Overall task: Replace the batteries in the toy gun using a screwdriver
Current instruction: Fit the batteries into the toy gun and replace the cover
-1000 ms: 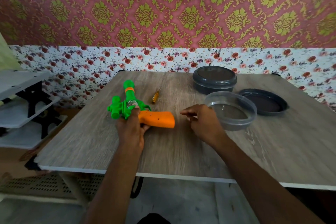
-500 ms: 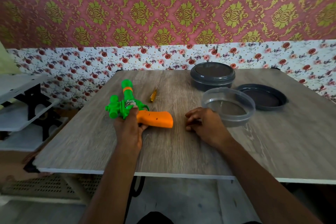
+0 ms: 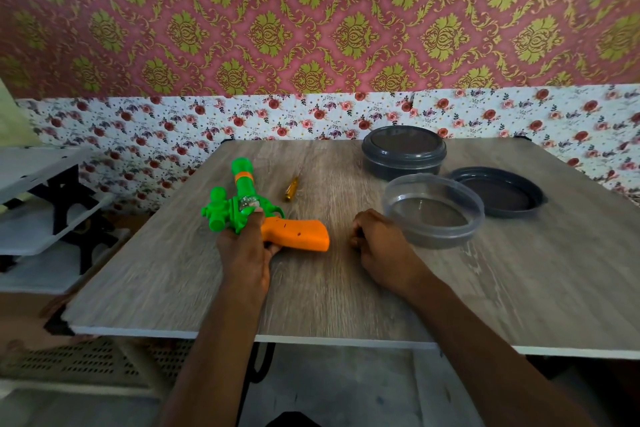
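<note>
A green toy gun point(image 3: 242, 201) with an orange handle lies flat on the wooden table point(image 3: 346, 288), barrel pointing away from me. My left hand point(image 3: 247, 246) grips it where the green body meets the orange handle. My right hand point(image 3: 377, 243) rests on the table to the right of the handle, fingers curled in, with nothing visible in it. A small screwdriver point(image 3: 292, 189) with a yellow handle lies just beyond the gun, untouched.
A clear plastic tub point(image 3: 433, 210) with a dark bottom stands right beside my right hand. Behind it sit a closed dark grey tub point(image 3: 403, 152) and a loose dark lid point(image 3: 498, 191). A white shelf unit point(image 3: 45, 204) stands left of the table.
My right hand has curled its fingers in and settled on the table. My left hand stays on the gun, which has barely moved.
</note>
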